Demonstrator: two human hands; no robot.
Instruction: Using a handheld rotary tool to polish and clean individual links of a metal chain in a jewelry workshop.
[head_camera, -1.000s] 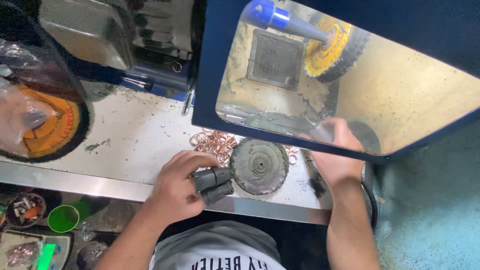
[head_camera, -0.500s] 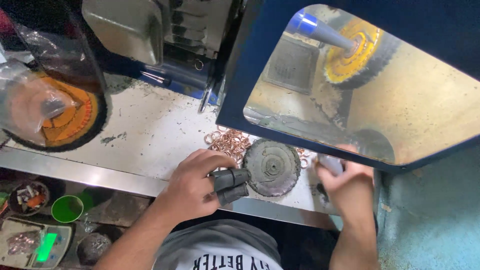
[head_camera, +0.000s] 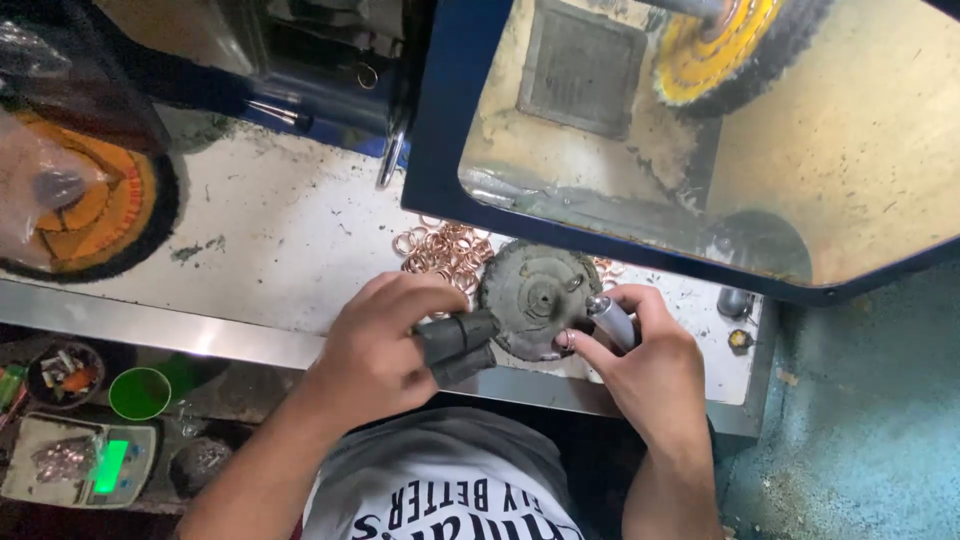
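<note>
Right hand (head_camera: 640, 365): now drawn in beside the disc (head_camera: 538, 298), gripping a small metal rod (head_camera: 612, 320); earlier farther right. Left hand (head_camera: 385, 345): fingertips in dark covers, pinching the disc's edge, unchanged. Disc lies on the bench (head_camera: 290, 240), copper rings (head_camera: 445, 250) just behind.

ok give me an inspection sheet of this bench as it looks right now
surface: white bench top, stained and dusty, with a metal front edge.
job's things: round dark buffing wheel lying flat on the bench; pile of copper rings just behind it.
clutter: small dark bits at the right end of the bench; green cup and a scale on a lower shelf.
grippers: left hand, two fingers in dark covers, at the wheel's edge; right hand holds a small silver cylinder.
cables: nothing seen.
surroundings: blue hood housing a yellow-centred wheel; orange wheel at left.
</note>
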